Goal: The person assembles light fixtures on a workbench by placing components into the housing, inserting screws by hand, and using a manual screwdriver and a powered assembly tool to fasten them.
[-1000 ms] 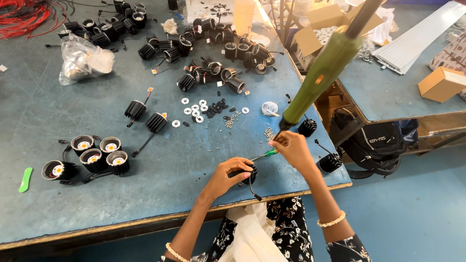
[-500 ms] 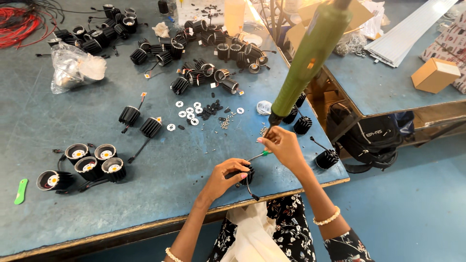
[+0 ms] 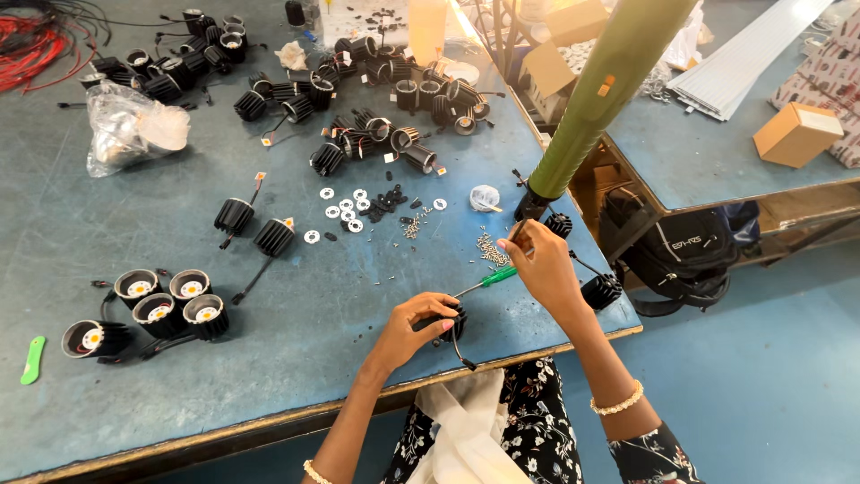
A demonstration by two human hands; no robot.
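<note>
Head view: near the front edge of the blue worktop (image 3: 269, 296), toward its right corner, the left hand (image 3: 414, 327) is closed around a small black finned lamp housing (image 3: 452, 321). The right hand (image 3: 546, 264) pinches a green-handled screwdriver (image 3: 488, 280) whose tip points at the housing. The housing looks like rigid, fairly light metal; its ribbed sides should give a sure hold, clear of the thin trailing wire (image 3: 464, 354). Loose screws (image 3: 491, 249) lie just beyond

green screwdriver (image 3: 488, 279), black lamp housing (image 3: 452, 321), blue table (image 3: 296, 358)
</note>
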